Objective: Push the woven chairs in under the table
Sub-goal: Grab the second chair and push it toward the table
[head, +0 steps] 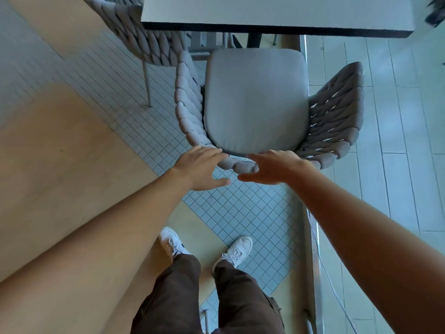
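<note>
While spread wide with thumbs hanging loose, left hand (201, 168) and right hand (272, 167) resting fingers on the braided back rim of the near woven chair (256, 100), not gripping. Seat cushion almost wholly clear of the table (277, 14), so push barely begun, by the look. Second woven chair (142, 32) at the left corner, also not tucked in.

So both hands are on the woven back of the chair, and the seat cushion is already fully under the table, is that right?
Not quite. In the head view the left hand and right hand are at the woven back of the chair, but the seat cushion is not under the table: nearly all of it lies in the open, short of the table's near edge.
</note>
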Available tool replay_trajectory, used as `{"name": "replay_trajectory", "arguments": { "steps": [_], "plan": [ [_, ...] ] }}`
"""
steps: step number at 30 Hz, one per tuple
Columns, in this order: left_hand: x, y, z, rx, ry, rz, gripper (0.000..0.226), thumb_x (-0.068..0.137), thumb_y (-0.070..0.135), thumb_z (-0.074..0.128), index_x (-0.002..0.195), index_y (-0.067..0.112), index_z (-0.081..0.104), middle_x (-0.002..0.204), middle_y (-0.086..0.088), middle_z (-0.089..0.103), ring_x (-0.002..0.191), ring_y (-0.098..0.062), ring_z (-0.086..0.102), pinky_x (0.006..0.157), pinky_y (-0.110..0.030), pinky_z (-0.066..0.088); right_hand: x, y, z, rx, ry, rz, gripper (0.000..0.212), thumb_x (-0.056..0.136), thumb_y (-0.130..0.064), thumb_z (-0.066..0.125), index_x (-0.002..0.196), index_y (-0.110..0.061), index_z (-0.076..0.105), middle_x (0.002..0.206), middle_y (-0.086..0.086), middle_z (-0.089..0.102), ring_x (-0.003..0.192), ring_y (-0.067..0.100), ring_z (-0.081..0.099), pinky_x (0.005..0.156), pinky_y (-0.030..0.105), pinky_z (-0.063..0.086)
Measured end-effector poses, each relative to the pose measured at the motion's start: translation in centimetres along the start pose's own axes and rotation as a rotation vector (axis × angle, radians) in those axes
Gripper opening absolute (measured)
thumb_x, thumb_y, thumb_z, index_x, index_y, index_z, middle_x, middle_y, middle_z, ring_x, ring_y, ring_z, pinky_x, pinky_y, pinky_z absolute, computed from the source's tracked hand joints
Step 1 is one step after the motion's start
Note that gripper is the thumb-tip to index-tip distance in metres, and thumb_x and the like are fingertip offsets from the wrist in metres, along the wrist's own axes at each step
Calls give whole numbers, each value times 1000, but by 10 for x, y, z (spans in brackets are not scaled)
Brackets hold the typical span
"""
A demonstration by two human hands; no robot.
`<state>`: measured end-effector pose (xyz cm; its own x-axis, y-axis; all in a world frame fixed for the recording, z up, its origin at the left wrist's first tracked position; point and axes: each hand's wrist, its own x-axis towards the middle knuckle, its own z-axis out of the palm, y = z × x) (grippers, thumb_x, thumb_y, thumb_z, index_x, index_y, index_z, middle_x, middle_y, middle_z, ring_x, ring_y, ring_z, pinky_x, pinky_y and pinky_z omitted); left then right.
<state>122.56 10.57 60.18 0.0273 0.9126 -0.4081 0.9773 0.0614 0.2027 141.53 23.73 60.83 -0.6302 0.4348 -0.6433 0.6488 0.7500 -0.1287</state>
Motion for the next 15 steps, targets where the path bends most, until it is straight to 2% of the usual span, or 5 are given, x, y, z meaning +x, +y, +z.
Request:
{"name": "replay_trajectory", "arguments": {
  "steps": [2,4,6,9,15],
  "plan": [
    [-23,-17,-9,-34,60,-53,83,85,77,47,150,26,38,157,5,38,144,-15,33,118,-38,22,-6,-24,-14,-4,58,-25,87,77,-92,39,144,-36,44,139,-5,61,123,25,61,92,44,48],
    [-44,-37,-17,-61,85,-109,84,87,76,46,152,25,35,159,3,35,146,-17,30,119,-40,21,-8,-49,-27,-7,129,-67,88,80,-89,40,149,-35,39,147,-3,55,131,25,55,101,46,44],
    [-63,-63,-26,-88,85,-178,86,86,78,44,155,27,29,163,4,27,149,-18,23,121,-42,17,-7,-76,-37,-28,189,-109,89,84,-86,40,154,-32,33,155,0,47,141,24,44,115,50,31],
    [-93,-108,-39,-97,107,-250,89,86,81,39,157,31,23,165,3,20,152,-20,17,122,-45,15,0,-124,-55,-60,224,-156,93,86,-85,38,159,-28,24,162,4,37,149,25,30,123,56,16],
    [-153,-192,-55,-109,175,-313,93,84,83,36,158,28,22,166,-2,21,152,-23,16,123,-45,12,28,-224,-91,-68,252,-204,101,86,-82,42,162,-23,13,161,3,37,149,26,33,122,59,20]
  ]
}}
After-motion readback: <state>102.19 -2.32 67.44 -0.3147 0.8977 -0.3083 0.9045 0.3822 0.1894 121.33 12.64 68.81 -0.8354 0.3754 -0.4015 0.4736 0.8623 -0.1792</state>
